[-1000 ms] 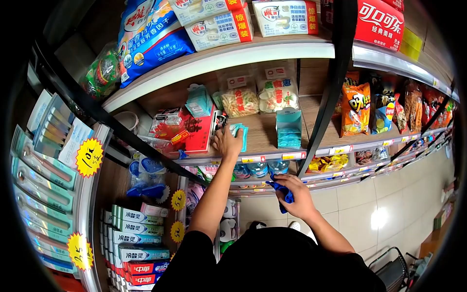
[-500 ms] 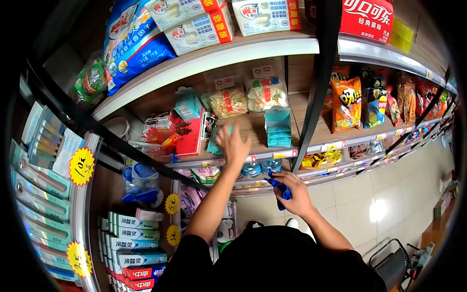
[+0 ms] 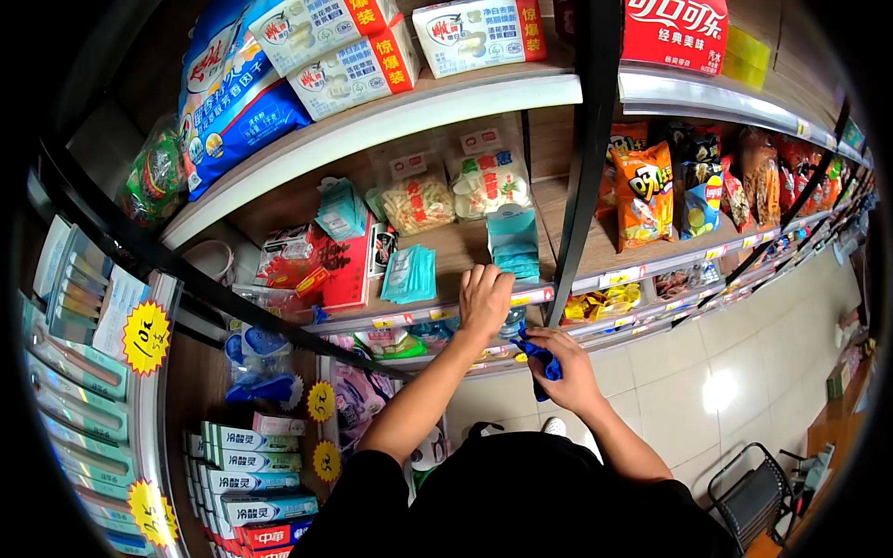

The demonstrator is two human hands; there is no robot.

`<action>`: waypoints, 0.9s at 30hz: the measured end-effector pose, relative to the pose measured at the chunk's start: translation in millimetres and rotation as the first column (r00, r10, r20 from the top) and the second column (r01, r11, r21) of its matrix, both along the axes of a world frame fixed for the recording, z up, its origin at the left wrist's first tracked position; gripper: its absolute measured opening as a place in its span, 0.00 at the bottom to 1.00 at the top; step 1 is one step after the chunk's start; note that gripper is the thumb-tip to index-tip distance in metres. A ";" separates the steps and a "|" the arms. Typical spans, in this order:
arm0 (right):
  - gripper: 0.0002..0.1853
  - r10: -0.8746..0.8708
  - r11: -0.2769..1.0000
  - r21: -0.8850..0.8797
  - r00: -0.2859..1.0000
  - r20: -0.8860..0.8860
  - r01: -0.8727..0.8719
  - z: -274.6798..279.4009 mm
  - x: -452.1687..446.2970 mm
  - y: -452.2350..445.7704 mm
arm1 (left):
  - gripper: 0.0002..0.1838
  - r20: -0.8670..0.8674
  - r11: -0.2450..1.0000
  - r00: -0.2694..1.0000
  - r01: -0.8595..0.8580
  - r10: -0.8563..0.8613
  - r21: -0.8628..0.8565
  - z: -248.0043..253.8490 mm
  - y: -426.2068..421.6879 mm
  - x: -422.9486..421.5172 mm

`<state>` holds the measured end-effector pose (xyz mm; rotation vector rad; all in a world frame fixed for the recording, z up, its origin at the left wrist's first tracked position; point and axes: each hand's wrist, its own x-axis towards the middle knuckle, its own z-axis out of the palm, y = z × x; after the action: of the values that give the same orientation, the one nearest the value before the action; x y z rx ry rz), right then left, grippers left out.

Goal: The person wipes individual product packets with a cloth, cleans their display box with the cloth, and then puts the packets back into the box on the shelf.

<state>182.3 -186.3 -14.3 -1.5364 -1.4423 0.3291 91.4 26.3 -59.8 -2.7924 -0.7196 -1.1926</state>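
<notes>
My left hand (image 3: pixel 486 299) is at the front edge of the middle shelf, its fingers bent and close together at the lower left corner of an open teal box (image 3: pixel 514 244) of small packets. Whatever lies under the fingertips is hidden. To the left of this hand, a stack of teal packets (image 3: pixel 409 275) leans on the shelf board. My right hand (image 3: pixel 567 367) is closed around a crumpled blue cloth (image 3: pixel 542 363), below and in front of the shelf edge. More teal packets (image 3: pixel 341 210) rest on a red box (image 3: pixel 350 270) farther left.
Bagged snacks (image 3: pixel 416 197) stand behind the teal goods. A black upright post (image 3: pixel 595 167) divides this bay from the chip bags (image 3: pixel 645 195). Toothpaste boxes (image 3: pixel 251 462) are piled lower left. A folding chair (image 3: pixel 752 498) stands on the tiled floor.
My left hand has moved right, from the stack of teal packets to the teal box, leaving the stack in full view. My right hand still holds the blue cloth. The view has shifted slightly.
</notes>
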 end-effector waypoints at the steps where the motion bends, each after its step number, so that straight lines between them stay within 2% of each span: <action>1: 0.17 -0.007 1.000 -0.003 1.000 -0.002 0.007 1.7 0.9 -0.4 | 0.04 0.005 1.000 1.000 0.003 -0.003 0.002 4.0 -0.6 2.2; 3: 0.16 -0.018 1.000 0.025 1.000 -0.015 0.018 -2.2 4.1 -0.5 | 0.05 0.175 0.995 0.983 0.064 -0.050 -0.071 17.2 -4.8 4.0; 5: 0.16 -0.023 0.998 0.053 0.999 -0.030 0.025 -2.0 8.2 -0.6 | 0.05 0.228 0.997 0.971 0.076 -0.068 -0.025 35.8 -8.5 3.0; 6: 0.15 -0.041 0.998 0.049 0.996 -0.074 0.045 0.2 10.5 -0.4 | 0.05 0.366 0.934 0.928 0.185 -0.064 -0.305 39.3 -10.1 2.5; 7: 0.15 -0.057 0.997 0.043 0.991 -0.119 0.063 1.3 11.8 -0.4 | 0.07 0.489 0.782 0.872 0.315 -0.014 -0.538 40.9 -10.4 1.1; 8: 0.14 -0.084 0.995 0.043 0.984 -0.158 0.092 1.0 12.3 -0.8 | 0.09 0.513 0.598 0.857 0.384 0.053 -0.704 29.8 -0.5 -2.9; 9: 0.13 -0.081 0.994 0.057 0.968 -0.239 0.097 -1.4 14.8 0.8 | 0.11 0.662 0.569 0.749 0.531 0.031 -0.628 37.0 0.3 -1.4; 11: 0.12 -0.071 0.989 0.085 0.892 -0.446 0.121 2.3 12.6 2.4 | 0.12 0.711 0.462 0.690 0.592 0.134 -0.661 50.2 -3.2 -9.6; 12: 0.13 -0.059 0.988 0.094 0.872 -0.486 0.120 2.2 13.4 3.9 | 0.12 0.714 0.465 0.687 0.592 0.137 -0.658 54.9 -6.7 -11.0; 14: 0.14 -0.048 0.984 0.119 0.833 -0.551 0.136 6.0 11.2 7.8 | 0.21 0.718 0.039 0.572 0.771 0.397 -0.636 61.3 -14.5 -14.9; 15: 0.14 -0.053 0.982 0.116 0.811 -0.582 0.148 13.8 7.3 9.1 | 0.21 0.719 0.042 0.569 0.772 0.399 -0.634 65.2 -19.0 -18.5; 16: 0.14 -0.051 0.982 0.117 0.813 -0.580 0.145 14.4 4.4 10.9 | 0.28 0.720 -0.235 0.547 0.836 0.426 -0.496 68.8 -23.9 -21.8; 17: 0.14 -0.060 0.973 0.150 0.821 -0.568 0.176 14.3 2.2 12.7 | 0.35 0.714 -0.486 0.533 0.820 0.455 -0.302 70.2 -28.1 -24.5; 18: 0.14 -0.072 0.961 0.184 0.828 -0.556 0.206 13.9 0.5 14.6 | 0.42 0.711 -0.474 0.560 0.807 0.425 -0.353 67.6 -34.6 -23.8; 19: 0.14 -0.073 0.961 0.183 0.829 -0.554 0.207 12.8 -1.2 16.9 | 0.42 0.711 -0.475 0.559 0.807 0.426 -0.351 63.4 -41.3 -24.2; 21: 0.13 -0.065 0.951 0.246 0.897 -0.437 0.189 10.7 -4.7 21.5 | 0.41 0.792 -0.481 0.399 0.863 0.461 -0.155 58.4 -53.5 -27.7; 22: 0.13 -0.069 0.952 0.247 0.914 -0.399 0.179 13.1 -7.2 22.2 | 0.40 0.829 -0.498 0.369 0.857 0.420 -0.129 63.9 -60.7 -32.3; 25: 0.14 -0.096 0.956 0.227 0.927 -0.362 0.187 8.7 -11.6 21.6 | 0.36 0.848 -0.508 0.340 0.856 0.408 -0.099 59.8 -62.5 -39.7; 26: 0.14 -0.164 0.935 0.255 0.938 -0.305 0.246 13.3 -12.5 21.1 | 0.36 0.847 -0.507 0.338 0.857 0.409 -0.097 59.8 -62.9 -40.2; 27: 0.14 -0.164 0.935 0.254 0.939 -0.304 0.246 23.5 -13.3 20.9 | 0.35 0.828 -0.471 0.361 0.872 0.429 -0.136 60.1 -64.4 -39.4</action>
<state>168.9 -165.4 9.2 -1.3284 -1.0457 0.1878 52.0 -38.1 0.3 -2.9034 -0.4497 -4.6698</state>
